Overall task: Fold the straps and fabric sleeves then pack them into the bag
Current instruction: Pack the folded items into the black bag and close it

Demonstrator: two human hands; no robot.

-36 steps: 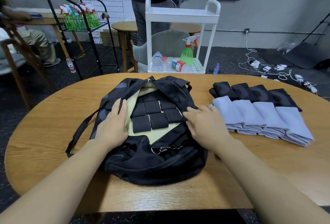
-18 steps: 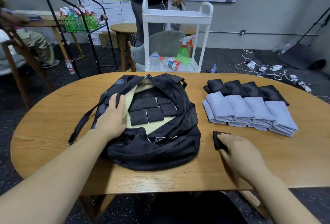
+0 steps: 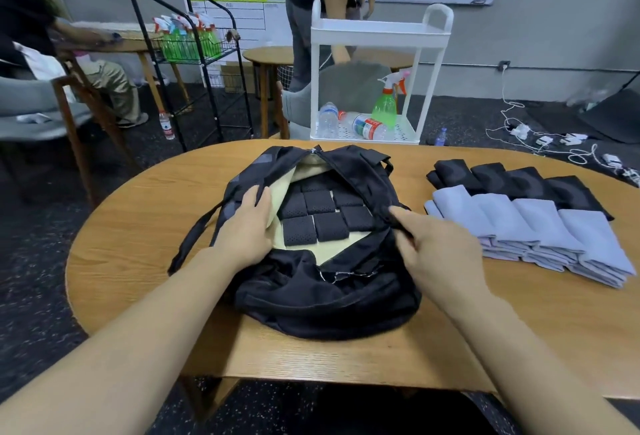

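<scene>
A black backpack (image 3: 311, 292) lies unzipped in the middle of the wooden table (image 3: 138, 226), its cream lining showing. Several folded black perforated straps (image 3: 320, 218) lie in rows inside it. My left hand (image 3: 244, 226) grips the bag's left flap, thumb inside on the lining, and holds it back. At the right edge of the opening, my right hand (image 3: 440, 254) pinches a small black piece (image 3: 403, 232), apparently a folded strap. To the right lie folded grey sleeves (image 3: 540, 230) and, behind them, folded black sleeves (image 3: 512, 178).
A white cart (image 3: 377, 32) with bottles and a green spray bottle stands beyond the table, with a person behind it. A black wire rack (image 3: 194, 50) and a seated person are at far left. Cables lie on the floor at right.
My right hand went to a black strap on the table near the bag, then came back to the bag's right opening edge. My left hand stayed on the left flap.
</scene>
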